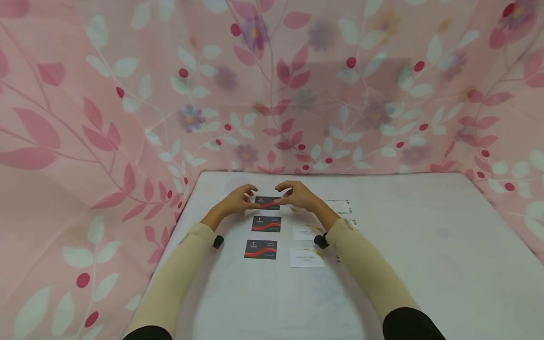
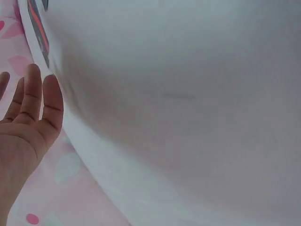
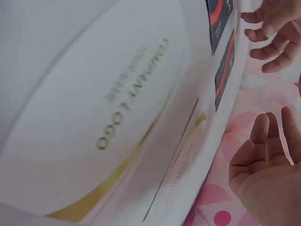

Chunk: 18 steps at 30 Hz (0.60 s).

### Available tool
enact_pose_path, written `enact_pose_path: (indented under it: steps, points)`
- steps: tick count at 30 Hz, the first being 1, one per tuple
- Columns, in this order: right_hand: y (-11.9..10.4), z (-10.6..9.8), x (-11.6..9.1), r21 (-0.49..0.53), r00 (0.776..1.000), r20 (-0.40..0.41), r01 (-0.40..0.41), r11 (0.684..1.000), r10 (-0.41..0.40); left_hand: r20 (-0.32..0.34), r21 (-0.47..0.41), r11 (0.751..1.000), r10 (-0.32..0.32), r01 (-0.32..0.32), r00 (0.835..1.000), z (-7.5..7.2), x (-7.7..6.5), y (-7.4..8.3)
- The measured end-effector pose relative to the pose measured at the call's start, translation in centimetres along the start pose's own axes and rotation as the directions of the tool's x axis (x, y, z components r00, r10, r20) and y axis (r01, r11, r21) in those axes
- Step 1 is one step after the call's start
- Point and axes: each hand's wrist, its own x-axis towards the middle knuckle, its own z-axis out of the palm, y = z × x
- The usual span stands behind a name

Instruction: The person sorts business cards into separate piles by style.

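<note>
Nine business cards (image 1: 260,255) in three kinds, some showing only in part.
Three are dark grey cards with a red wave (image 1: 266,224); three are white cards with gold curves (image 1: 307,262), one of them mostly hidden; three are white cards with black corner ornaments (image 1: 338,206), one reduced to a sliver. There is one left hand (image 1: 233,202), one right hand (image 1: 301,196), two cream sleeves (image 1: 178,274), two black wrist-worn devices (image 1: 320,241), two black cuffs (image 1: 410,325) and one white-covered table (image 1: 433,236).

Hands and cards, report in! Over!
Left hand and right hand: at opposite ends of farthest dark card. Card: in line with two nearer dark cards. Right arm: partly covering white cards.
</note>
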Motion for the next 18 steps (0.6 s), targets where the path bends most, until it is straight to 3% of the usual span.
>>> enact_pose_path:
  steps: [8,13,18]
  points:
    - [0.4,0.4,-1.3,-0.041,1.000,0.002,-0.022,0.999,0.022,0.030,0.046,0.994,0.099,-0.101,0.995,-0.6,-1.2,0.8]
    - [-0.2,1.4,-1.9,-0.084,1.000,0.020,-0.015,0.996,0.017,0.064,0.147,0.984,0.096,-0.104,0.993,-0.1,-2.0,0.8]
    - [-0.5,2.4,-2.5,-0.078,1.000,0.019,-0.015,0.997,0.017,0.087,0.120,0.985,0.114,-0.124,0.990,0.8,-2.5,0.9]
